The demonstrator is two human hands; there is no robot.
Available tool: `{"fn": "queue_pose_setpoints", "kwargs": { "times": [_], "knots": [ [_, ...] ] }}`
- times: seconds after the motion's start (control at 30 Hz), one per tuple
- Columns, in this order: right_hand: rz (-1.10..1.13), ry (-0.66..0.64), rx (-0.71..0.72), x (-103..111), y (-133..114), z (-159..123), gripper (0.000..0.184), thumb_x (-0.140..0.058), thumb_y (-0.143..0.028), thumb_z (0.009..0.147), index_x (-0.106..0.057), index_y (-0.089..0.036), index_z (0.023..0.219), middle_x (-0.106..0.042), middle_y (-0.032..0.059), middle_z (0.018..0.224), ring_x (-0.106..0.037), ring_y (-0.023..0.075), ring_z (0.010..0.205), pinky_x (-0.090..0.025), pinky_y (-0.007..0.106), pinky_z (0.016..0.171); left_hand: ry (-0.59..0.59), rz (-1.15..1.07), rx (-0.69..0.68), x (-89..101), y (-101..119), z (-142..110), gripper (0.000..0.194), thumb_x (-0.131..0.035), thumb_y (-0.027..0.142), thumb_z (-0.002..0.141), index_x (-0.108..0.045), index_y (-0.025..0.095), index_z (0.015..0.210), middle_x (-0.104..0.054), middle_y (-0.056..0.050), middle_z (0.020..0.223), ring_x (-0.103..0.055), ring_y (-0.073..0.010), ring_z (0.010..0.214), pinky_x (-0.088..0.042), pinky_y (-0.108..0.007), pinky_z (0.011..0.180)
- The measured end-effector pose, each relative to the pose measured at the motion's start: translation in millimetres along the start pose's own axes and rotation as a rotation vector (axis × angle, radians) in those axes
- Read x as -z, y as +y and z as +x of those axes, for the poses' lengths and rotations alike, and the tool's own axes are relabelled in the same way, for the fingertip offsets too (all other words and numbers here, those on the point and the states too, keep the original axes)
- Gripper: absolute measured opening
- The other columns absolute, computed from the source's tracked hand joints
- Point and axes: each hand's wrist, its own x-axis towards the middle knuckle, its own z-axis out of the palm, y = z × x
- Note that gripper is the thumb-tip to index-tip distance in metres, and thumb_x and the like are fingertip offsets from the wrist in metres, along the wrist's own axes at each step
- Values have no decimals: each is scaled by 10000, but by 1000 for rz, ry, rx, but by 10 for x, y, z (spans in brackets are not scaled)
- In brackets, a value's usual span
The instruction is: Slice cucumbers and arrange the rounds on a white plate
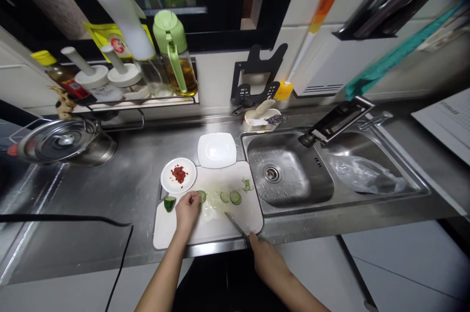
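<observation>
My left hand (188, 211) rests at the left part of the white cutting board (167, 231), its fingers pinched at the edge of a cucumber slice (201, 196). In my right hand (265, 255) is a knife (238, 226), its blade pointing up and left over the board. To the right of the left hand lie a cucumber slice (235, 198), a smaller slice (223, 197) and some thin green shreds (246, 184). A cucumber chunk (169, 204) sits left of my left hand. Wet juice marks the board's middle.
Behind the board are a round plate (165, 180) with chopped red pieces (178, 174) and a square white plate (216, 149). The double sink (290, 199) lies right, under a faucet (336, 118). A lidded pot (62, 143) stands left; an oil bottle (176, 57) is on the rack.
</observation>
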Motion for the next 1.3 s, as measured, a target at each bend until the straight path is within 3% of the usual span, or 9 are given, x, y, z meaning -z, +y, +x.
{"fn": "queue_pose_setpoints", "kwargs": {
  "times": [0.23,0.5,0.63,0.7,0.8,0.97,1.1,1.3],
  "knots": [
    [-9,-5,8,11,-12,-5,692,-309,74,747,-350,-106,1413,-668,158,1065,-623,246,1009,-460,297,778,60,101,-22,15,-62,87,265,-501,387,753,-667,181,765,-673,-36,747,-589,-182,706,-421,-288,724],
    [2,2,-4,3,-6,-4,679,-320,56,768,-356,-133,1420,-666,152,1079,-619,241,1023,-462,281,782,130,209,-90,-18,-115,64,315,-499,410,784,-659,165,901,-652,-79,832,-590,-216,776,-445,-339,779],
    [24,-4,3,-15,8,-1,684,-321,57,764,-349,-125,1423,-665,154,1084,-621,243,1019,-464,293,788,154,223,-181,-59,-31,5,311,-504,400,806,-665,176,949,-644,-92,916,-591,-214,821,-451,-350,816],
    [28,-3,2,-14,6,-5,690,-319,62,761,-345,-125,1425,-667,151,1080,-622,241,1015,-463,291,788,98,203,-248,-139,67,-35,286,-515,378,810,-668,182,951,-644,-87,931,-592,-208,849,-455,-338,823],
    [23,2,5,-1,-6,-15,690,-312,68,761,-347,-121,1423,-662,154,1092,-621,237,1016,-462,290,798,-76,208,-332,-336,252,-86,267,-542,339,806,-670,174,974,-650,-86,933,-587,-205,885,-452,-323,829],
    [20,-11,-9,39,-34,-33,658,-275,69,780,-364,-101,1410,-666,168,1073,-625,242,1007,-473,307,799,-268,299,-357,-677,497,-111,251,-587,251,762,-671,160,980,-634,-90,906,-569,-216,949,-421,-321,857],
    [34,-15,-11,69,-49,-48,648,-293,65,782,-370,-102,1403,-659,172,1088,-622,233,1015,-470,299,814,-310,352,-318,-823,557,-97,231,-594,220,742,-669,166,954,-610,-86,909,-551,-214,961,-401,-310,845],
    [33,-30,-15,75,-37,-37,649,-284,61,787,-367,-117,1405,-661,159,1091,-623,227,1019,-473,295,813,-316,376,-286,-869,580,-79,124,-582,164,721,-637,172,832,-579,-66,851,-535,-197,890,-388,-291,786]
  ]
}}
